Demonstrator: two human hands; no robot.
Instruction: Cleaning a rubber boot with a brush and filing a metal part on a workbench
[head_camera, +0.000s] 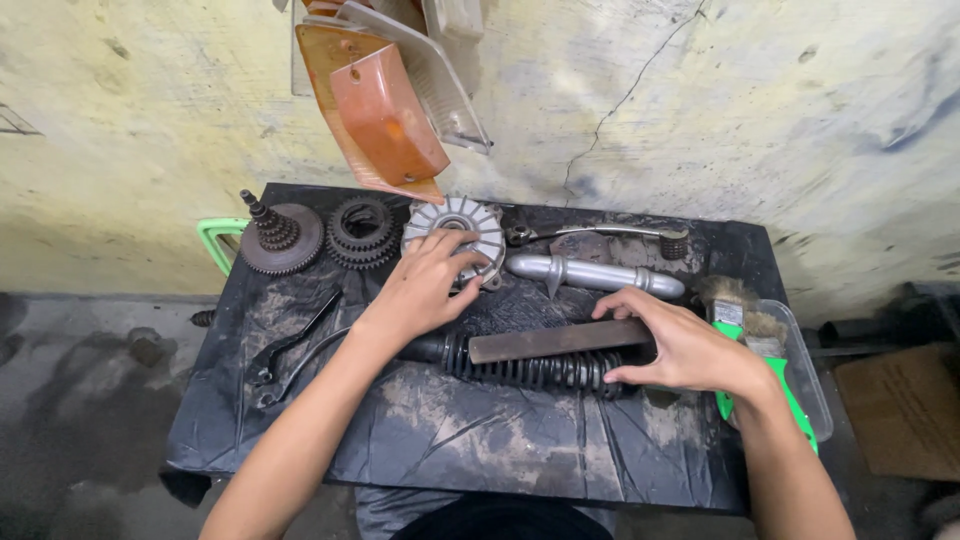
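**Greasy bench spread, both hands busy**

Looking straight down at a small desk (450, 450) wrapped in grimy black plastic sheeting, pushed up against a stained, cracked wall.

Left hand (420, 285) up around 11 o'clock from desk centre, fingers (452, 248) spread and curled over the rim of a silver finned hub (470, 222), thumb tucked against its lower edge. Gripping it loosely, not clenched.

Right hand (685, 345) out at 3 o'clock, fingers wrapped round the end of a flat dark metal bar (555, 341), thumb underneath, fingertips resting on top. Bar lying roughly level across the middle, right on top of a black coil-spring shock absorber (520, 370) stretched out beneath it and touching it.

Rest of the pile:
- Toothed gear with a stub shaft (280, 238) at 10 o'clock, ringed gear cluster (362, 232) just beside it, between it and the hub.
- Polished silver tube (595, 273) at 1 o'clock, just past the hub.
- Bent chrome lever with a spring on its end (610, 234) behind that, near the wall.
- Two black levers (290, 350) lying at 9 o'clock, near the left forearm.
- Clear plastic tub (808, 370) hanging off the 3 o'clock edge, with a green-handled brush (790, 385) resting in it, partly hidden by the right wrist.
- Orange lamp lens (385, 115) and a clear one hanging on the wall at 12 o'clock.
- Green plastic stool edge (212, 240) poking out at the far left corner.
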